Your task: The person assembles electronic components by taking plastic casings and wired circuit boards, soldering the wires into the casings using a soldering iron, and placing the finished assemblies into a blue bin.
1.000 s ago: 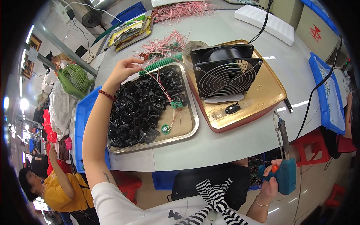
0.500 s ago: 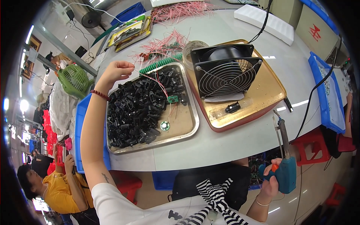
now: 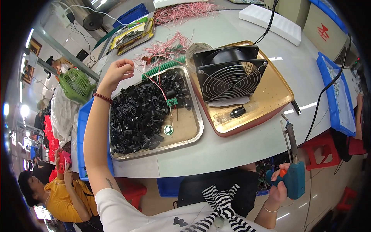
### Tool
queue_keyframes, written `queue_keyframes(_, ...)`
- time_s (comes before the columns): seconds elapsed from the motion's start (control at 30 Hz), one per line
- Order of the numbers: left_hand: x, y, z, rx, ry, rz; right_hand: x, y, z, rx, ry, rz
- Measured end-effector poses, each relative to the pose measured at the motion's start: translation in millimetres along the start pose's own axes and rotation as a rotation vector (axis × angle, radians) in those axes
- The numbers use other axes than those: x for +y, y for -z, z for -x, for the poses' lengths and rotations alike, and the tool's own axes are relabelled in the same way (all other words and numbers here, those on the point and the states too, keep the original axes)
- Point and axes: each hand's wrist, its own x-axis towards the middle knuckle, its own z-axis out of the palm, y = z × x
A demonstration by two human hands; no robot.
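Your left hand (image 3: pixel 120 71) is above the far left corner of the shallow silver metal tray (image 3: pixel 185 127). Its thumb and forefinger are pinched together on the free end of the thin red and white wires (image 3: pixel 158 86); no gap shows between these fingers. The wires run to a small rectangular green circuit board (image 3: pixel 172 101), found over the tray at the right edge of the heap of glossy black plastic housings (image 3: pixel 139 116). A small round green-and-white disc (image 3: pixel 168 130) lies on its own leads nearer you, over the tray's bare floor.

Change noted: over the past second your left hand has moved leftward and the board has followed, toward the heap. This indicates, in my judgement, that you are positioning the board by its wires. Whether it hangs clear or drags on the tray cannot be told.

Your right hand (image 3: pixel 278 185), right of the tray and off the bench (image 3: pixel 216 154), stays wrapped around the teal-bodied soldering gun (image 3: pixel 296 179), tip upward and well apart from the board. I judge soldering not under way. Whether the orange trigger is pressed cannot be told.
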Motion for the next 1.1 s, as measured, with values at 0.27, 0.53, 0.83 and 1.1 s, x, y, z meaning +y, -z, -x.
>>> queue_keyframes(0.27,8.9,-19.1,8.9,0.196,-0.371,-0.766,2.1,0.0,-0.9,-0.001,-0.021,0.001)
queue_keyframes(0.53,19.7,-29.5,22.0,0.328,-0.549,-0.936,4.6,-1.8,-3.0,-0.004,-0.007,-0.003)
queue_keyframes(0.83,17.8,4.8,1.1,0.074,-0.152,-0.219,6.0,-0.3,-1.9,-0.005,-0.020,-0.014)
queue_keyframes(1.1,0.2,22.3,-12.4,0.062,-0.135,-0.126,6.9,2.3,-1.6,-0.010,-0.021,-0.011)
